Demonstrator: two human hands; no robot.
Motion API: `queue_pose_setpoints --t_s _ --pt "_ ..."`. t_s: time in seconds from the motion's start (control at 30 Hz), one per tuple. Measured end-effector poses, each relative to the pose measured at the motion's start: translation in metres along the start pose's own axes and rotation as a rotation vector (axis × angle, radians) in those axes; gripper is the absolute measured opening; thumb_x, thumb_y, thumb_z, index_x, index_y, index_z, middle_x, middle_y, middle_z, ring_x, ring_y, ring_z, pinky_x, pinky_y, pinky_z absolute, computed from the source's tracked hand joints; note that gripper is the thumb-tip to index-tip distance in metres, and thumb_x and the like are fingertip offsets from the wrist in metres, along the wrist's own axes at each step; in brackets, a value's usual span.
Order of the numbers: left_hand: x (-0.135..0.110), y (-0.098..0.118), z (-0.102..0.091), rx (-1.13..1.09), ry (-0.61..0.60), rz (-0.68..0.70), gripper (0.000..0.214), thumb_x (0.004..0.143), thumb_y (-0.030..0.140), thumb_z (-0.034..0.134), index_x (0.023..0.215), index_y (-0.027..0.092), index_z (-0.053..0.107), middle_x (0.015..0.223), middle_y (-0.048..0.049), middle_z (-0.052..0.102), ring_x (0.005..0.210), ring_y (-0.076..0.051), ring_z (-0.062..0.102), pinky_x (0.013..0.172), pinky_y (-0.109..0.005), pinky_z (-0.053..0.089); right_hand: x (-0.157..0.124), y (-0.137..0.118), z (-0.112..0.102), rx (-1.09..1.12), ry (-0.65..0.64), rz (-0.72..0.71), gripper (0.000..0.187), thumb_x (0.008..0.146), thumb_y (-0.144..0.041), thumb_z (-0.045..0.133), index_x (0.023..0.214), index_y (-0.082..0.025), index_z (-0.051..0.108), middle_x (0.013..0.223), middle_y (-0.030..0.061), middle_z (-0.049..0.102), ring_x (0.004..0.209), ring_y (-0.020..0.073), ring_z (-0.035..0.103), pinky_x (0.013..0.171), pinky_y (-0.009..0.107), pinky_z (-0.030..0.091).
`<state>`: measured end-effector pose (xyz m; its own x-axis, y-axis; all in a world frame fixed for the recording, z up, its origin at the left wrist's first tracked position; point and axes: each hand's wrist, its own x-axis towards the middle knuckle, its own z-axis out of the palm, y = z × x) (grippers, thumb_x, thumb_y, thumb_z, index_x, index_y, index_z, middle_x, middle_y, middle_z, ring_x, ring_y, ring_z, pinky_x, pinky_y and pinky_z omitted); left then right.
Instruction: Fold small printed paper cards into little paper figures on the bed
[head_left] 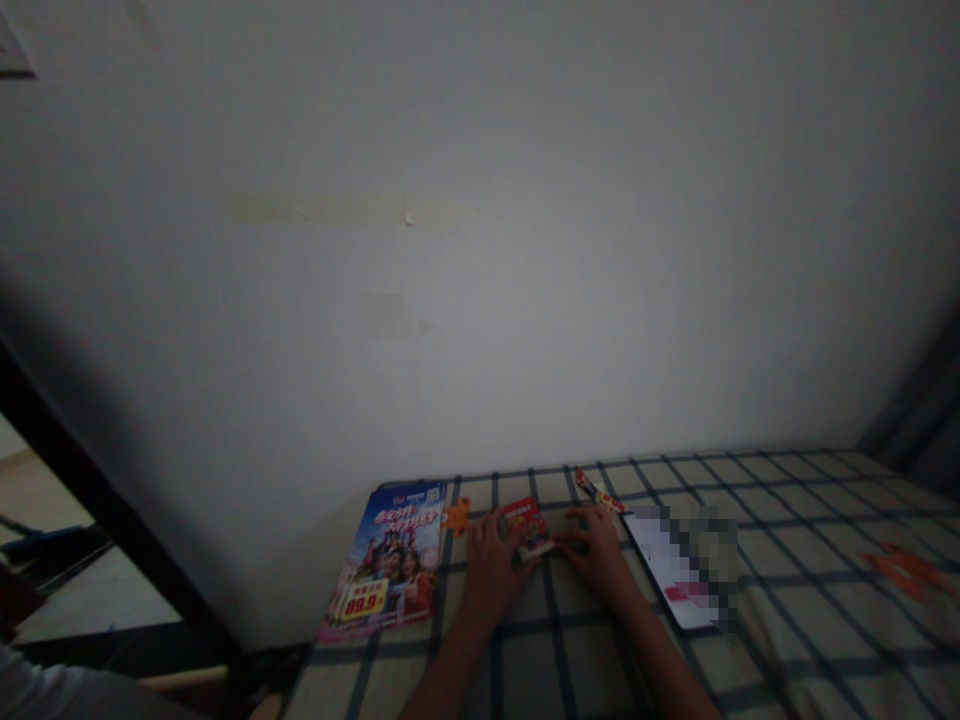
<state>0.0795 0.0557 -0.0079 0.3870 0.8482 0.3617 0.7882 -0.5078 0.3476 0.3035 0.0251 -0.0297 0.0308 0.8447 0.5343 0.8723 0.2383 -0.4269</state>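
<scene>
Both my hands rest on a checked cloth (787,620) close to a white wall. My left hand (491,560) and my right hand (596,550) meet around a small red packet (526,528), fingers curled and pinching it from either side. A thin red and white wrapper strip (598,491) lies just beyond my right hand. A small orange piece (456,516) lies just left of my left hand.
A colourful printed leaflet (390,575) lies flat to the left, near the cloth's edge. A tablet or phone (679,565) with a blurred screen lies to the right. A dark bar (97,510) slants at the left, with floor below.
</scene>
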Motion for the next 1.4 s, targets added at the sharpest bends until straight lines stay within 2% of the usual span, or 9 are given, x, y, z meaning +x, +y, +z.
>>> queue_pose_setpoints --t_s 0.17,0.43,0.57,0.77,1.0,1.1,1.2,1.33,1.4 --pt "0.002 0.005 -0.009 -0.026 -0.009 -0.001 0.041 0.081 0.044 0.071 0.121 0.041 0.069 0.134 -0.0059 0.054 0.126 -0.032 0.044 0.110 -0.050 0.033 0.001 0.002 0.001 0.015 0.015 -0.028 0.009 0.083 -0.033 0.071 0.087 -0.033 0.079 0.114 0.0073 0.065 0.116 0.0283 0.051 0.102 0.050 0.043" --pt "0.003 0.006 -0.014 -0.091 -0.041 0.001 0.036 0.083 0.034 0.070 0.118 0.042 0.070 0.139 -0.0003 0.058 0.135 -0.032 0.040 0.116 -0.057 0.024 0.000 0.005 0.004 0.031 0.059 -0.070 0.008 0.084 -0.036 0.070 0.083 -0.031 0.077 0.111 0.0073 0.065 0.115 0.0296 0.052 0.099 0.052 0.045" --pt "0.004 0.005 -0.012 -0.126 -0.045 -0.006 0.036 0.084 0.031 0.069 0.118 0.041 0.070 0.138 0.0015 0.060 0.135 -0.031 0.040 0.116 -0.058 0.023 0.000 0.007 0.007 0.037 0.072 -0.106 0.008 0.084 -0.037 0.071 0.088 -0.034 0.077 0.112 0.0070 0.065 0.113 0.0292 0.053 0.097 0.051 0.047" --pt "0.007 0.000 -0.007 -0.165 -0.032 -0.032 0.031 0.086 0.034 0.068 0.116 0.034 0.072 0.134 -0.0008 0.064 0.134 -0.032 0.043 0.116 -0.059 0.023 0.001 0.004 0.004 0.026 0.057 -0.122 0.015 0.084 -0.035 0.071 0.097 -0.038 0.076 0.113 0.0070 0.064 0.114 0.0292 0.052 0.096 0.052 0.047" --pt "0.008 -0.005 0.001 -0.172 -0.009 -0.019 0.035 0.091 0.032 0.060 0.126 0.032 0.066 0.135 -0.0010 0.064 0.133 -0.031 0.044 0.117 -0.060 0.022 0.000 -0.004 0.002 -0.044 0.006 -0.123 0.019 0.079 -0.029 0.075 0.095 -0.040 0.077 0.113 0.0061 0.065 0.117 0.0309 0.050 0.098 0.052 0.045" --pt "0.008 -0.009 0.005 -0.191 0.018 -0.001 0.035 0.094 0.032 0.054 0.127 0.033 0.065 0.133 -0.0002 0.066 0.132 -0.031 0.046 0.116 -0.062 0.023 -0.001 -0.007 0.002 -0.067 -0.013 -0.116 0.016 0.080 -0.030 0.073 0.093 -0.039 0.078 0.114 0.0061 0.064 0.119 0.0310 0.050 0.099 0.052 0.044" --pt "0.010 -0.013 0.011 -0.223 0.079 0.001 0.038 0.098 0.032 0.044 0.131 0.030 0.062 0.131 -0.0022 0.067 0.129 -0.029 0.048 0.114 -0.058 0.029 -0.002 -0.009 0.002 -0.079 -0.017 -0.092 0.014 0.080 -0.031 0.073 0.091 -0.038 0.078 0.115 0.0063 0.064 0.122 0.0320 0.048 0.101 0.053 0.042" --pt "0.011 -0.017 0.017 -0.273 0.196 -0.037 0.051 0.096 0.025 0.039 0.147 0.020 0.045 0.135 -0.0101 0.061 0.122 -0.026 0.053 0.107 -0.049 0.041 -0.001 -0.008 0.001 -0.065 -0.027 -0.069 0.009 0.078 -0.033 0.074 0.086 -0.035 0.078 0.115 0.0062 0.065 0.124 0.0328 0.047 0.102 0.054 0.040" --pt "0.012 -0.018 0.018 -0.272 0.241 -0.043 0.056 0.095 0.022 0.038 0.151 0.018 0.038 0.136 -0.0119 0.059 0.122 -0.025 0.053 0.107 -0.046 0.043 -0.001 -0.008 0.001 -0.051 -0.027 -0.066 0.007 0.077 -0.032 0.074 0.084 -0.033 0.078 0.116 0.0062 0.065 0.124 0.0325 0.047 0.102 0.053 0.040"
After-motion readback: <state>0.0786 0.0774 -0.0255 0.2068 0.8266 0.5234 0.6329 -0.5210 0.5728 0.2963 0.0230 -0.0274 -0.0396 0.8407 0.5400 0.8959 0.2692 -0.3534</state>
